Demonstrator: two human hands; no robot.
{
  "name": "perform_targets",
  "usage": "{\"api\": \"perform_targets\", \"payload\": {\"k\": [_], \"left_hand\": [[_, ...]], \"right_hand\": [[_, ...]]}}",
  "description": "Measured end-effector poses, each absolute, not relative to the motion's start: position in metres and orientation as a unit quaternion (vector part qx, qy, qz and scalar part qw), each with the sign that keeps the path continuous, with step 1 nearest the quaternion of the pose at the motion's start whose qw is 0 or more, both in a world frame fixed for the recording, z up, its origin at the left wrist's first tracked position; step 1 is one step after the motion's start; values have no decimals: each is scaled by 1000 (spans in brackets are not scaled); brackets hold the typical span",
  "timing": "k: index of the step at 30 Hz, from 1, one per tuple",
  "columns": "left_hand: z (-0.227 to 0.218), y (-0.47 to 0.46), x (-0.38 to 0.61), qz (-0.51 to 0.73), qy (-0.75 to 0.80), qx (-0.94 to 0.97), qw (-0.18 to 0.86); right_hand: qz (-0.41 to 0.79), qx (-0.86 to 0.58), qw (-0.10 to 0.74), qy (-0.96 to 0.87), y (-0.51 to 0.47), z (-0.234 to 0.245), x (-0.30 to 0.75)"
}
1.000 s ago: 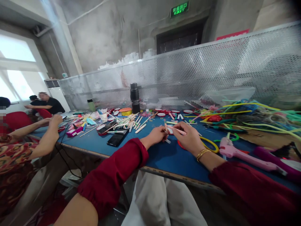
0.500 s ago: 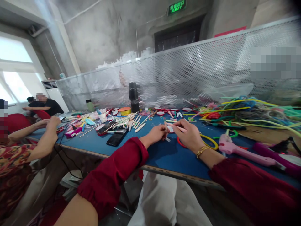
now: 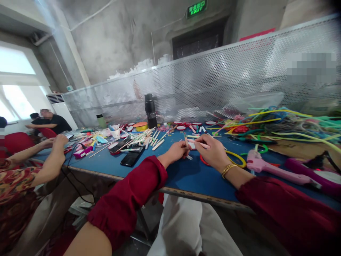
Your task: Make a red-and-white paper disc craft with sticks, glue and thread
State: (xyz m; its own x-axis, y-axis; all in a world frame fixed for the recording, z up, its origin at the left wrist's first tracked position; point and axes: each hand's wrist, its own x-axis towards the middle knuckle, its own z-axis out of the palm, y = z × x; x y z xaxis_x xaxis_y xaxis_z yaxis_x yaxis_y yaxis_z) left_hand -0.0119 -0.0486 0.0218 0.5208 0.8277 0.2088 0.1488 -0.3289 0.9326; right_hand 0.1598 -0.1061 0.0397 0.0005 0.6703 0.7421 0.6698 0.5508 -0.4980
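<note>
Over the blue table (image 3: 176, 177), my left hand (image 3: 177, 151) is closed on a thin flat strip (image 3: 189, 157) that pokes out above and below its fingertips. A pale pink pen-like stick (image 3: 203, 144) is pinched in my right hand (image 3: 213, 149), its tip pointing left toward the strip. The exact kind of both pieces is too small to tell. Just behind the hands lies a white-faced piece with a red rim (image 3: 192, 145), partly covered. A yellow ring (image 3: 241, 160) rests beside my right wrist.
A pink glue gun (image 3: 277, 169) lies at right, below heaped coloured tubes (image 3: 282, 124). Left of my hands are a black phone (image 3: 130, 158) and piled sticks (image 3: 145, 137). A black bottle (image 3: 150, 112) stands by the perforated screen (image 3: 213, 78). A co-worker's hands (image 3: 60, 142) are far left.
The view has shifted slightly. Both hands keep nearly the same place and hold the same pieces.
</note>
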Motion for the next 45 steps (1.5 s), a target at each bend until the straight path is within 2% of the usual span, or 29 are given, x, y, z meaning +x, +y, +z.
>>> {"api": "perform_targets", "payload": {"k": [45], "left_hand": [[18, -45, -11, 352, 331, 735, 475]], "right_hand": [[-14, -466, 523, -714, -105, 38, 161]]}}
